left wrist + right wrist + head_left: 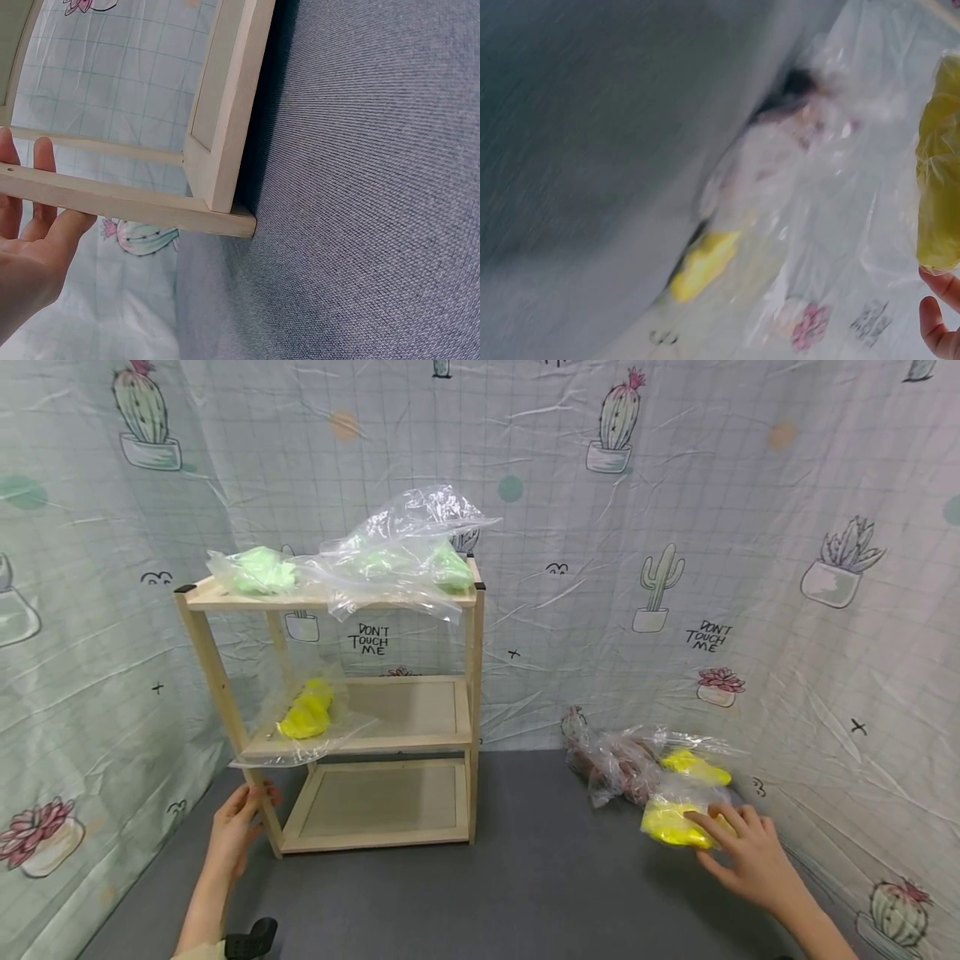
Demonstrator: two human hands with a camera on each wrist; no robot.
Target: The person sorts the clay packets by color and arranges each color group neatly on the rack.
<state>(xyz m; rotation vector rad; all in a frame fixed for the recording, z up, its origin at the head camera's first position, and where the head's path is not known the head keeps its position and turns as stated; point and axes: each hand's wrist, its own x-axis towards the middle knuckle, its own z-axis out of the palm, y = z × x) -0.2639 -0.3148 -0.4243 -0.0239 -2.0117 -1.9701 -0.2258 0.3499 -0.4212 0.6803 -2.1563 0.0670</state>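
My left hand (238,827) grips the front left post of a light wooden shelf rack (375,842), low down; in the left wrist view the fingers (45,157) reach past the post with the thumb against it. At the right, my right hand (750,856) pinches a clear plastic bag with bright yellow contents (675,825). That bag fills the right edge of the right wrist view, fingertips at its lower end. Another bag with yellow contents (696,766) lies just behind, beside clear bags with reddish-brown contents (626,764).
On the rack's top shelf lie clear bags with pale green contents (262,570), one overhanging the front edge. A bag with yellow contents (307,710) rests at the middle shelf's left. Dark grey cloth (525,877) covers the table; a printed curtain (540,652) surrounds it.
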